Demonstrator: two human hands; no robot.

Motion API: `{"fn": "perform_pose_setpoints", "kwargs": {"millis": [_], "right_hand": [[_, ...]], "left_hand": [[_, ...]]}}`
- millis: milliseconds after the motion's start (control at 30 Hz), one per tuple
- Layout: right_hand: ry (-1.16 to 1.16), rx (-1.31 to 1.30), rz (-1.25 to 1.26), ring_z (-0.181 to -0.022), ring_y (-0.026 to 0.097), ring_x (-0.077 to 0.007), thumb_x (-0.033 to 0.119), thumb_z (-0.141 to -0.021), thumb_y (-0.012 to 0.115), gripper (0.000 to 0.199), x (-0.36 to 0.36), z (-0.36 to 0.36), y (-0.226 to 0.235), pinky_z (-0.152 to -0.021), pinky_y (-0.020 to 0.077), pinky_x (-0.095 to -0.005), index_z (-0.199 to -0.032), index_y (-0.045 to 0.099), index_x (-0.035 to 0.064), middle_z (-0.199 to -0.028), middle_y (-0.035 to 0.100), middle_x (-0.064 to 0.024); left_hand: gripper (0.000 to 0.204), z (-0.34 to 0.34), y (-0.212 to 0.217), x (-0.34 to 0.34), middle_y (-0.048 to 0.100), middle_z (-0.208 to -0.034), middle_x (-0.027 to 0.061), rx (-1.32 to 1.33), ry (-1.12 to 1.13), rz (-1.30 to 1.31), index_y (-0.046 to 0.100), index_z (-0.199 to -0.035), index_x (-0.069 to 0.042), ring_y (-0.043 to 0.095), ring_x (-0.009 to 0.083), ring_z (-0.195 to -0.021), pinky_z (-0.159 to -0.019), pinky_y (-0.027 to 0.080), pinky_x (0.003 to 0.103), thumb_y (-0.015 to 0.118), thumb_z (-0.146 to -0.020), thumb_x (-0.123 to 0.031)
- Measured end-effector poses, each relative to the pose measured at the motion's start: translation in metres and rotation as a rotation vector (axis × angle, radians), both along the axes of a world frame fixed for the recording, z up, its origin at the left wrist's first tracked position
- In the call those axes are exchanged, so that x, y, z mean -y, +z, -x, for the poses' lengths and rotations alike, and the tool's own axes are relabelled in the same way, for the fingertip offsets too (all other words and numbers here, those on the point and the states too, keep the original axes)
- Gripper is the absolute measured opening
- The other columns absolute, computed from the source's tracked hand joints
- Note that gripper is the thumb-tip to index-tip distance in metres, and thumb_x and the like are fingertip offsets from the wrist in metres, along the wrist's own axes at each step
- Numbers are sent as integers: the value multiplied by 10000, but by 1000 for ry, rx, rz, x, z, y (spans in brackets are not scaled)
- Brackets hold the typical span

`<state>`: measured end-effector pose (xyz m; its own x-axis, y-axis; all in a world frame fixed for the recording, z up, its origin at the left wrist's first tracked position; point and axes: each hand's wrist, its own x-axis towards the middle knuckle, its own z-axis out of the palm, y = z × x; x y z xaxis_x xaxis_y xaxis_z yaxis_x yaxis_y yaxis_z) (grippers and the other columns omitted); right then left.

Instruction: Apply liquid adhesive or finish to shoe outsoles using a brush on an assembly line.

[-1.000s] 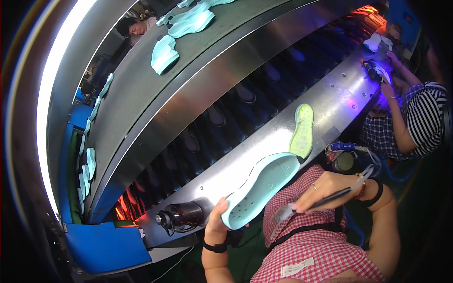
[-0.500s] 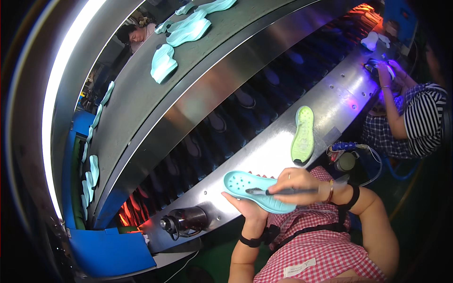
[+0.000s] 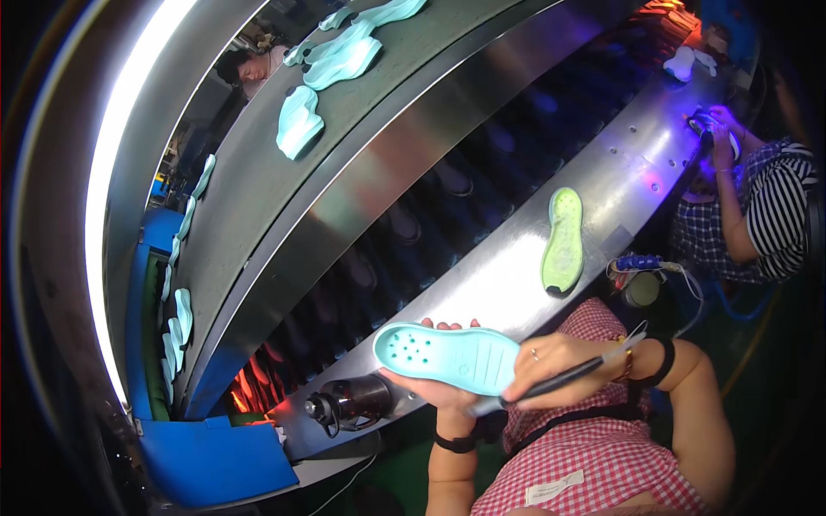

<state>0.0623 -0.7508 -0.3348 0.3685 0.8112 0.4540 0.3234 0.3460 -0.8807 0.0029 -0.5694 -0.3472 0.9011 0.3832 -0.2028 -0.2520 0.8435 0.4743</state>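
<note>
A light-blue shoe sole (image 3: 439,357), with a cluster of small holes at its left end and cross grooves toward the right, rests hollow side up on my left hand (image 3: 434,389). That hand supports it from below, with fingertips showing past its far edge. My right hand (image 3: 559,370) is closed round the black handle of a brush (image 3: 561,380) by the sole's right end. The brush's tip is blurred, below the sole's near edge. A yellow-green sole (image 3: 564,245) with a black end lies on the metal ledge beyond my right hand.
The metal ledge (image 3: 508,288) runs along a dark conveyor carrying shoes, glowing orange at both ends. Light-blue soles (image 3: 299,125) lie on the upper belt (image 3: 249,198). A dark glass jug (image 3: 348,404) stands left, a small jar (image 3: 641,290) right. A co-worker (image 3: 748,198) handles a shoe farther right.
The brush has come off the sole's inner face, and its tip now points down by the near edge. My left hand has shifted the sole leftward and levelled it.
</note>
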Motion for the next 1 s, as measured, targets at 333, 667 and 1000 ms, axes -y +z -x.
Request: {"fn": "perform_pose_setpoints", "kwargs": {"millis": [333, 667, 1000], "right_hand": [[161, -176, 77, -859, 589, -167, 50, -737, 658, 209, 20, -20, -2, -763, 472, -275, -945, 647, 28, -872, 650, -89], [108, -640, -31, -955, 550, -154, 37, -759, 639, 196, 5, -19, -35, -849, 431, -286, -953, 623, 12, -987, 611, -102], [-40, -523, 24, -772, 542, -52, 71, -789, 625, 188, -1, 13, -16, -681, 438, -200, -960, 603, -4, -878, 616, -43]], "left_hand": [[820, 2, 16, -10, 592, -884, 126, 18, 61, -207, 543, -1052, -114, 567, 278, -811, -889, 367, 511, 237, -710, -794], [852, 1, 27, -12, 576, -946, 127, 139, -37, -258, 488, -1137, -106, 551, 289, -887, -908, 353, 542, 210, -714, -791], [578, 16, 7, 18, 430, -1282, 116, 18, -72, -180, 346, -1317, -100, 446, 316, -1126, -959, 280, 570, 299, -879, -474]]}}
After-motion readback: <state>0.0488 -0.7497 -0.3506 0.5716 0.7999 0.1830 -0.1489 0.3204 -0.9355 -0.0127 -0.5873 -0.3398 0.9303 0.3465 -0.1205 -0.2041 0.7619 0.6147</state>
